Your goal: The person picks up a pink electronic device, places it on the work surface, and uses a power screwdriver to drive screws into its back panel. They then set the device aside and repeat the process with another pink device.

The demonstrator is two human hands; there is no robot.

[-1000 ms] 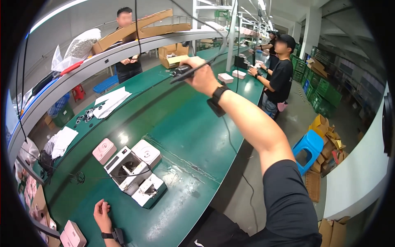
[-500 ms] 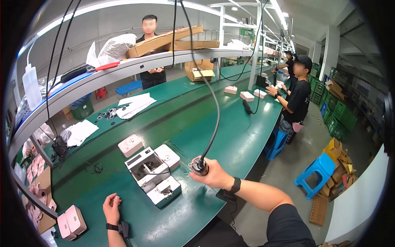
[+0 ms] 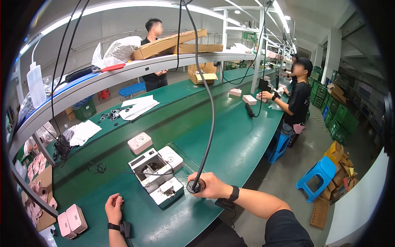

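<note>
My right hand (image 3: 210,186) is wrapped round the top of a dark corded electric screwdriver (image 3: 196,186), whose black cable rises overhead. The tool is just right of a white-and-black fixture (image 3: 158,173); its tip is hidden under the hand. A pale pink box-shaped housing (image 3: 170,157) sits against the fixture's far right side, and a second pink housing (image 3: 140,142) lies behind it. My left hand (image 3: 114,206) is held over the green table (image 3: 144,220), left of the fixture. Its fingers are loosely bent and apart, with nothing in them.
Two pink housings (image 3: 73,221) stand at the table's near left edge, beside a carton (image 3: 45,189) of pink parts. White sheets (image 3: 140,108) and small black rings lie across the bench. A co-worker (image 3: 298,90) handles pink housings at the right. A blue stool (image 3: 317,177) stands on the floor.
My right hand and the screwdriver have come down and closer to me, beside the fixture. My left hand has hardly moved. The person across the bench has turned aside.
</note>
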